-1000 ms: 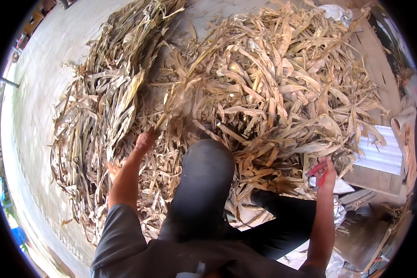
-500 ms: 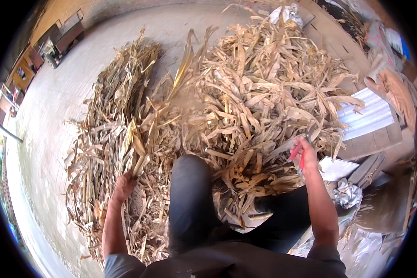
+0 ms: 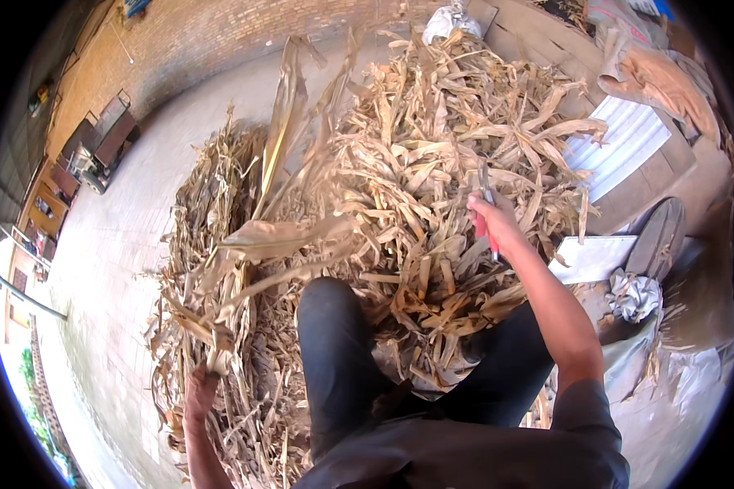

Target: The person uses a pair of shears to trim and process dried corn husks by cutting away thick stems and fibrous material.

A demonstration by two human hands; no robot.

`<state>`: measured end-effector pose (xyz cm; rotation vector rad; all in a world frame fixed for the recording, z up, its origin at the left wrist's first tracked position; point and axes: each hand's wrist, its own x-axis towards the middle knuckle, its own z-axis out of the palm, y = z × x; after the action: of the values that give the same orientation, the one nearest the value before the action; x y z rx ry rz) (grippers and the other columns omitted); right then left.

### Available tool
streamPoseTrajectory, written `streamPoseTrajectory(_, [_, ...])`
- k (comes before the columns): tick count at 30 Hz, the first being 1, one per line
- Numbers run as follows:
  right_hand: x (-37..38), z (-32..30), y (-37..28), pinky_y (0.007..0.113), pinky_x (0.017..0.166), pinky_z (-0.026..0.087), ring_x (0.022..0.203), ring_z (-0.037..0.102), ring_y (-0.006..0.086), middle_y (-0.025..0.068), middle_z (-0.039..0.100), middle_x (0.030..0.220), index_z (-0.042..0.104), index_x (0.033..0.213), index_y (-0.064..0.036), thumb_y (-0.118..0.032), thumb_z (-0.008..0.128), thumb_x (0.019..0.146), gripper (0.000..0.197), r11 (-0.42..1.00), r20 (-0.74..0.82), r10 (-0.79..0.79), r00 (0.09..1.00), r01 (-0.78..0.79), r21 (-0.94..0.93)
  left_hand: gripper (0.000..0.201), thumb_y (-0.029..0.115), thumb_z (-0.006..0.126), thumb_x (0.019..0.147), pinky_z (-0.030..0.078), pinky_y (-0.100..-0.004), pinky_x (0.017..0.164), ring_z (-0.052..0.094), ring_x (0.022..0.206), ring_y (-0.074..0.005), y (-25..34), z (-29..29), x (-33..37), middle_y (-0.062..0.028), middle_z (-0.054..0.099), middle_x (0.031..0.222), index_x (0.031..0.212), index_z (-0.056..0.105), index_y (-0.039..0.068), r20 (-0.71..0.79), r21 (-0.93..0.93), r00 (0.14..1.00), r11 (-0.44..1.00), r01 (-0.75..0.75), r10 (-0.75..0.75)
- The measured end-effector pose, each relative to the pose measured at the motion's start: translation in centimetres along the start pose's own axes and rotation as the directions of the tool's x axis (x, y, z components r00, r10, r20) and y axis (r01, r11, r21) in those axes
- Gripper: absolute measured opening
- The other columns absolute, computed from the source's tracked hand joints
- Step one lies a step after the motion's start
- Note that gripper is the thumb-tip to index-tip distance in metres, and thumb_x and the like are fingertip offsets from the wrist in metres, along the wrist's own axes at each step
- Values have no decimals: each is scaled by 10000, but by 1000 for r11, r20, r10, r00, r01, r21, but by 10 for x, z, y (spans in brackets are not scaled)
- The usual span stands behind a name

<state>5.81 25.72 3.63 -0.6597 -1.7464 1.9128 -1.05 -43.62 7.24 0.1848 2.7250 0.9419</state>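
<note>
My left hand [image 3: 201, 391] is closed around the cut lower end of a dry corn stalk [image 3: 257, 240], whose long tan leaves reach up and away over the heaps. Beneath that hand lies a long bundle of dry stalks [image 3: 212, 187] on the left. In my right hand [image 3: 497, 220] is a pair of red-handled pruning shears [image 3: 483, 226], with the metal tip pointing away from me. The shears are over a large heap of dry corn husks and leaves [image 3: 440, 163], apart from the held stalk.
Between the heaps stands my bent knee [image 3: 330, 326]. To the right are a white corrugated sheet [image 3: 620, 143], a white flat piece [image 3: 593, 258], a dark shoe sole [image 3: 659, 235] and a crumpled silvery bag [image 3: 634, 295]. A small cart [image 3: 102, 147] stands far left before a brick wall [image 3: 220, 49].
My left hand has drawn back toward me and left with the stalk, whose leaves now swing across the heap. My right hand with the shears has moved left and farther out.
</note>
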Motion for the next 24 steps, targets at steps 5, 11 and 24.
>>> streamPoseTrajectory(5, [22,-3,-4,255,504,421,606,534,69,-14,597,755,653,1006,-65,-220,708,972,167,999,30,-4,1000,5,-35,179,172,541,954,361,-341,553,447,641,-99,-50,-2,-11,15,509,689,924,642,27,17,-94,993,989,-111,113])
streamPoseTrajectory(11, [36,-23,-14,266,643,495,724,615,94,2,646,846,663,1030,-46,-216,709,966,187,999,39,-20,999,21,-28,113,105,564,921,362,-390,544,455,596,-158,-24,13,-31,-60,522,646,956,626,17,130,211,981,963,-169,143])
streamPoseTrajectory(24, [74,-74,18,297,564,502,661,632,126,39,691,825,693,943,-37,-223,718,969,190,992,38,124,992,-125,22,103,12,524,823,416,-445,656,534,711,-377,26,50,-81,-169,517,763,909,580,12,38,306,943,894,-326,331])
